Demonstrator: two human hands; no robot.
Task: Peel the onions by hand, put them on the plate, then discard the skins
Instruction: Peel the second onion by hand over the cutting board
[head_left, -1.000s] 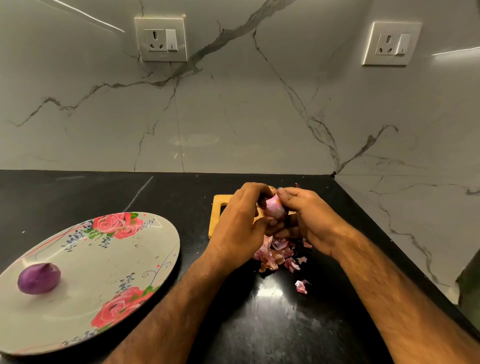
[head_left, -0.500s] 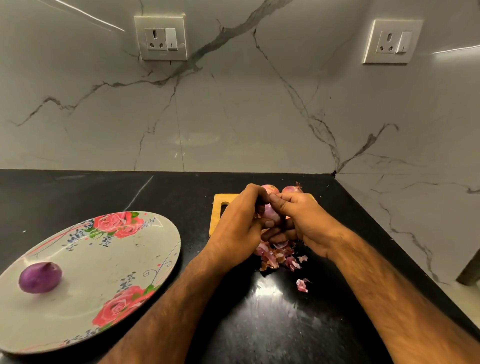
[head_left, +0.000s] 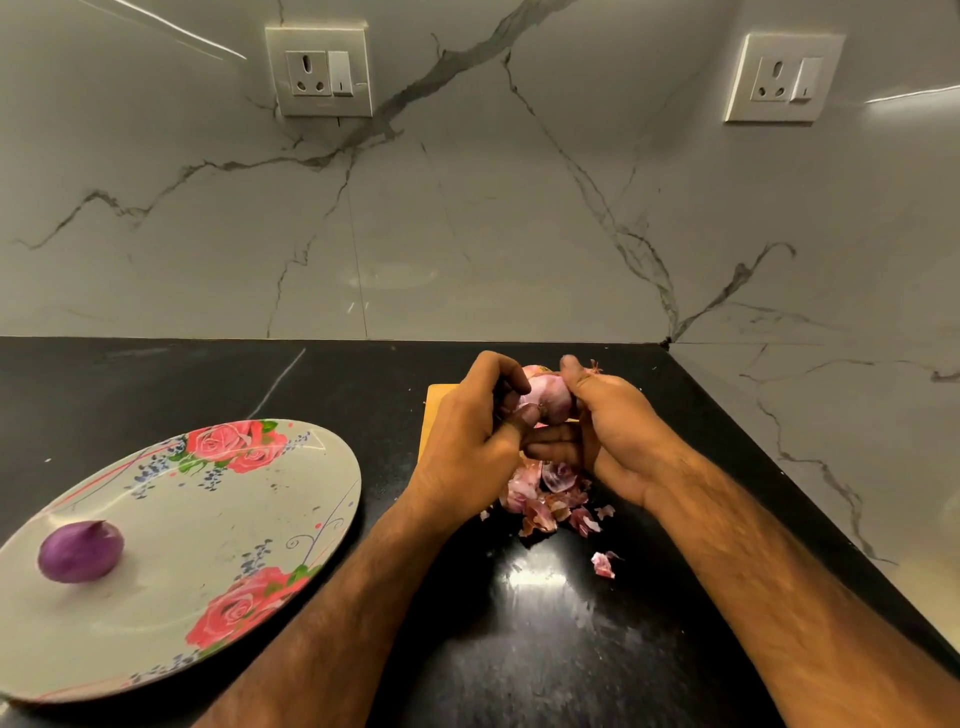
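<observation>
both hands pinched the onion (head_left: 545, 397) above the skin pile (head_left: 545, 499): right hand (head_left: 608, 426) steadied it so left hand (head_left: 467, 441) could strip skin; peeled onion (head_left: 80, 551) lay on plate (head_left: 260, 519).

Counts: 2 hands, left hand (head_left: 467, 447) and right hand (head_left: 613, 426); 2 onions clearly visible, peeled onion (head_left: 80, 552) lower left and held onion (head_left: 548, 397) centre; 1 plate (head_left: 208, 519); 1 board (head_left: 434, 410); 2 wall sockets, left socket (head_left: 318, 70) and right socket (head_left: 784, 77); 1 skin pile (head_left: 545, 499), scraps too many to count

plate (head_left: 311, 483) left of skins (head_left: 545, 501), onion (head_left: 80, 551) on it, board (head_left: 436, 410) behind.
</observation>
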